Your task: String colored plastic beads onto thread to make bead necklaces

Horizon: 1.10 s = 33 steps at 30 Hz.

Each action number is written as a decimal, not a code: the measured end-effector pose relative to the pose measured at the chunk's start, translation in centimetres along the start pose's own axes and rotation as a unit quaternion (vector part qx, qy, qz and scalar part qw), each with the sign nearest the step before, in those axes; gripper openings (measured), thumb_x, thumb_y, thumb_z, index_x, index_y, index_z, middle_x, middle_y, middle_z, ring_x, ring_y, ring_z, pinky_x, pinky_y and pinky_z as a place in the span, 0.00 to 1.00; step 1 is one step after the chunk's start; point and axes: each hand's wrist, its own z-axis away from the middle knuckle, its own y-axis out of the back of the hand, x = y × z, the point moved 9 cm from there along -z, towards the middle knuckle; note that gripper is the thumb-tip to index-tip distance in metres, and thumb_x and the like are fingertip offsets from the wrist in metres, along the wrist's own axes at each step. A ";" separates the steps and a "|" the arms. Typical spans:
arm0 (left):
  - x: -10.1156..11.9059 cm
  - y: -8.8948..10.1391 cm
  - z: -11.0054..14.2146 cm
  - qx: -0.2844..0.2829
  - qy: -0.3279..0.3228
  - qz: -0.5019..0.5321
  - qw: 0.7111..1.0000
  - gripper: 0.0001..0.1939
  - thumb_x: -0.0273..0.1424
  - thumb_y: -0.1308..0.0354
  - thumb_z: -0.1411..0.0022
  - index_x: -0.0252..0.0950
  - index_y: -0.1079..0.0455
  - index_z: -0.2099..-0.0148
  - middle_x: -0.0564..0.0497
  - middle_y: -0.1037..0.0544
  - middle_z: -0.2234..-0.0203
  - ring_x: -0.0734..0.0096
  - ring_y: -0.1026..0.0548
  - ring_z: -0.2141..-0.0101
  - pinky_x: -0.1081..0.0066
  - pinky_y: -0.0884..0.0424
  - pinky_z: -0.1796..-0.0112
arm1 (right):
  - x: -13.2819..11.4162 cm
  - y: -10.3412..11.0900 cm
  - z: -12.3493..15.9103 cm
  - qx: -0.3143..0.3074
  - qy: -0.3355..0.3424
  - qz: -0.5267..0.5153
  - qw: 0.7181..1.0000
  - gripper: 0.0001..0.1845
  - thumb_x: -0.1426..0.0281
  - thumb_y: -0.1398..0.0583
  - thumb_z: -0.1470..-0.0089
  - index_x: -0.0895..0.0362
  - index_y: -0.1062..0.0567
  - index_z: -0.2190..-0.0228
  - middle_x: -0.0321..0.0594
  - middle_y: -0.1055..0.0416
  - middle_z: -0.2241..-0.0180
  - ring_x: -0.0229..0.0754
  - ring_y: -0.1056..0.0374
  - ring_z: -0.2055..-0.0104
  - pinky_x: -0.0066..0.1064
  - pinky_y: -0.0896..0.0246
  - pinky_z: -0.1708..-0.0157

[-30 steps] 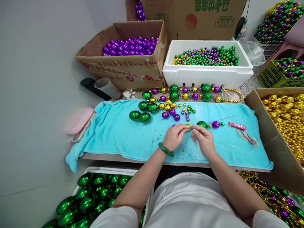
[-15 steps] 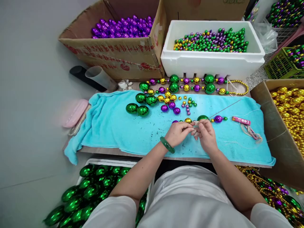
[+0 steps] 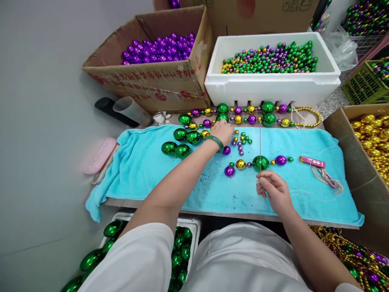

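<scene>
My right hand (image 3: 272,188) is pinched shut on a long thin needle (image 3: 260,140), which points away from me. Just beyond it lies a strung row of beads on the towel, with a large green bead (image 3: 260,163), a purple bead (image 3: 281,160) and a gold bead (image 3: 240,164). A purple bead (image 3: 229,171) sits at its left end, a thread by it. My left hand (image 3: 223,132) reaches over the loose gold beads, its fingertips hidden from me. Large loose green beads (image 3: 193,138) lie to its left, small green beads (image 3: 243,134) to its right.
A blue towel (image 3: 146,170) covers the table. Behind lie a finished-looking bead necklace (image 3: 268,119), a cardboard box (image 3: 146,87) of purple beads and a white foam box (image 3: 270,87). A pink cutter-like tool (image 3: 312,162) rests at right, near a box of gold beads (image 3: 372,129).
My left hand has left my right hand and moved away and leftward to the loose beads. The needle in my right hand has swung upright in view. The strung row shows more fully.
</scene>
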 end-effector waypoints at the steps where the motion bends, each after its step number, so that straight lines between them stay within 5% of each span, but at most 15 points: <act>1: -0.1 -0.5 -0.4 -0.012 0.002 -0.012 1.000 0.08 0.25 0.44 0.46 0.34 0.24 0.64 0.40 0.23 0.65 0.51 0.37 0.54 0.54 0.41 0.54 | -0.1 0.5 0.1 0.012 0.004 0.010 1.000 0.09 0.63 0.39 0.48 0.54 0.27 0.67 0.33 0.32 0.80 0.34 0.38 0.80 0.25 0.47 0.84; 4: -0.2 0.0 -0.6 0.014 0.022 0.026 0.999 0.07 0.23 0.43 0.48 0.34 0.25 0.66 0.41 0.23 0.67 0.52 0.35 0.54 0.55 0.40 0.53 | -0.3 1.8 0.3 0.041 0.015 0.040 0.998 0.08 0.64 0.39 0.48 0.54 0.24 0.67 0.34 0.33 0.81 0.34 0.39 0.80 0.26 0.47 0.83; 7: -1.1 2.2 1.1 0.107 0.081 0.257 0.957 0.07 0.24 0.42 0.47 0.34 0.27 0.63 0.44 0.23 0.66 0.59 0.30 0.58 0.59 0.36 0.55 | -0.7 2.6 0.6 0.069 0.028 0.078 0.994 0.08 0.64 0.38 0.49 0.54 0.22 0.68 0.34 0.34 0.81 0.35 0.39 0.80 0.27 0.44 0.83; 8: -1.5 2.4 2.1 0.121 0.106 0.374 0.913 0.07 0.26 0.42 0.46 0.34 0.28 0.62 0.45 0.23 0.66 0.63 0.29 0.61 0.62 0.34 0.58 | -0.9 2.7 0.7 0.079 0.034 0.089 0.992 0.08 0.64 0.38 0.49 0.54 0.22 0.68 0.33 0.34 0.81 0.35 0.39 0.80 0.28 0.43 0.82; 10: -1.5 1.7 4.1 0.102 0.148 0.602 0.778 0.07 0.28 0.43 0.43 0.34 0.29 0.60 0.47 0.23 0.65 0.71 0.27 0.66 0.69 0.32 0.65 | -1.2 2.7 0.9 0.093 0.043 0.108 0.989 0.07 0.65 0.38 0.50 0.54 0.21 0.69 0.33 0.34 0.82 0.35 0.40 0.81 0.28 0.43 0.82; 13: 0.1 0.5 7.0 0.047 0.175 0.795 0.579 0.07 0.27 0.44 0.41 0.33 0.29 0.59 0.48 0.23 0.65 0.78 0.26 0.70 0.76 0.31 0.69 | -1.5 2.5 1.0 0.097 0.056 0.134 0.985 0.07 0.65 0.38 0.51 0.54 0.21 0.70 0.33 0.35 0.83 0.34 0.41 0.81 0.27 0.44 0.82; 16: 0.7 0.0 9.0 0.044 0.193 0.844 0.498 0.07 0.24 0.43 0.42 0.31 0.28 0.60 0.48 0.22 0.67 0.80 0.25 0.71 0.79 0.30 0.70 | -1.7 2.0 1.1 0.088 0.069 0.155 0.982 0.07 0.66 0.38 0.51 0.55 0.21 0.71 0.32 0.36 0.83 0.33 0.42 0.81 0.27 0.45 0.81; 20: 0.2 -0.1 9.9 0.066 0.192 0.856 0.476 0.07 0.23 0.42 0.42 0.31 0.27 0.60 0.48 0.22 0.66 0.79 0.25 0.71 0.79 0.29 0.69 | -1.4 1.4 1.1 0.072 0.071 0.177 0.979 0.07 0.67 0.39 0.50 0.56 0.21 0.72 0.32 0.36 0.83 0.33 0.42 0.81 0.26 0.46 0.81; 23: -0.1 0.1 10.1 0.075 0.189 0.850 0.487 0.07 0.24 0.39 0.44 0.32 0.26 0.61 0.48 0.21 0.66 0.79 0.25 0.71 0.78 0.30 0.69 | -1.2 1.2 1.1 0.067 0.063 0.183 0.979 0.08 0.66 0.39 0.50 0.57 0.21 0.72 0.32 0.37 0.83 0.32 0.42 0.81 0.26 0.46 0.81; 29: -0.5 2.0 10.7 0.142 0.140 0.773 0.603 0.15 0.24 0.34 0.53 0.35 0.25 0.60 0.50 0.21 0.67 0.77 0.25 0.67 0.76 0.32 0.66 | -1.0 1.1 1.2 0.068 0.046 0.218 0.973 0.09 0.65 0.39 0.50 0.58 0.22 0.72 0.32 0.37 0.84 0.31 0.45 0.81 0.25 0.49 0.81; 33: 1.5 2.0 11.1 0.077 0.108 0.741 0.658 0.25 0.28 0.35 0.51 0.39 0.30 0.48 0.49 0.21 0.66 0.72 0.25 0.67 0.73 0.33 0.67 | -0.5 0.5 1.0 0.052 0.042 0.196 0.978 0.10 0.65 0.39 0.49 0.57 0.22 0.69 0.33 0.35 0.82 0.32 0.40 0.79 0.25 0.43 0.79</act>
